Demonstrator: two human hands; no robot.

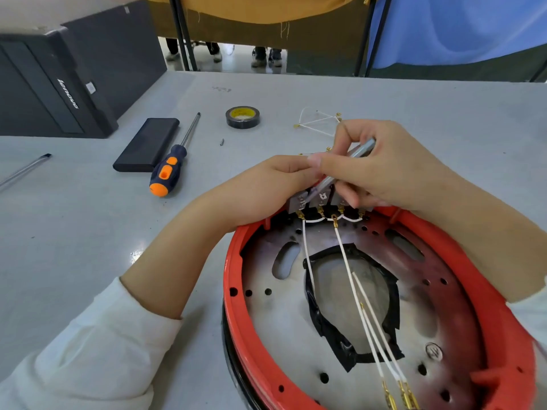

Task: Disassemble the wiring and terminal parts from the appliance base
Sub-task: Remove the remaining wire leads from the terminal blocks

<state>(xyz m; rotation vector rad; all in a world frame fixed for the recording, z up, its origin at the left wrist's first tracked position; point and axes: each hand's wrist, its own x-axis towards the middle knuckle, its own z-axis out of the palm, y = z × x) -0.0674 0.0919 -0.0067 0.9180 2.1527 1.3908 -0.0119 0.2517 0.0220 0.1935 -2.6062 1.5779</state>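
Grey table (88, 232) under everything. Red appliance base (236, 321) just below both hands, white wires (364, 318) trailing across its metal plate toward camera. Right hand (393, 170) clenched round silver tool (359, 150), tip angled down onto terminal block (310, 202) at base's far rim. Left hand (266, 187) curled on block's left end, fingertips meeting right fingertips. Orange-handled screwdriver (167, 173) left of fingers, well apart. Tape roll (242, 117) beyond them. Removed wires (318, 122) just past right knuckles.

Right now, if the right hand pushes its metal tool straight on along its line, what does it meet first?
Probably the terminal block on the red base: the right hand aims the tool down-left at its metal tabs.
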